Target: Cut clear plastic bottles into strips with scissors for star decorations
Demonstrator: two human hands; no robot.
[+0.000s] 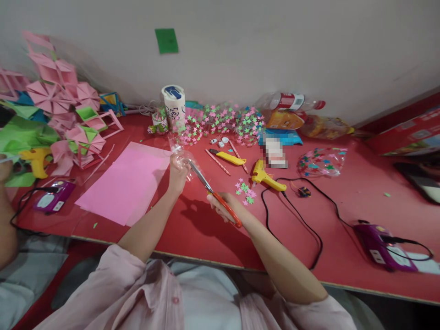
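Note:
My left hand point(178, 178) is closed around a clear, shiny piece of plastic point(185, 158); its exact shape is hard to make out against the red table. My right hand point(227, 206) grips orange-handled scissors point(208, 184), whose blades point up and left, their tips at the plastic beside my left fingers. To the left of my left hand lie pink paper sheets point(125, 183). A yellow utility knife point(228, 158) and pink striped sticks point(219, 162) rest beyond the scissors. Small pink and green paper stars point(244, 190) are scattered right of my right hand.
A yellow glue gun point(267, 176) trails a black cord to a purple power box point(383, 247). Star-filled clear bags point(218, 121), a white roll point(173, 105) and a bottle point(288, 101) line the wall. Pink paper shapes point(65, 91) and another person's arm point(6, 220) are at left.

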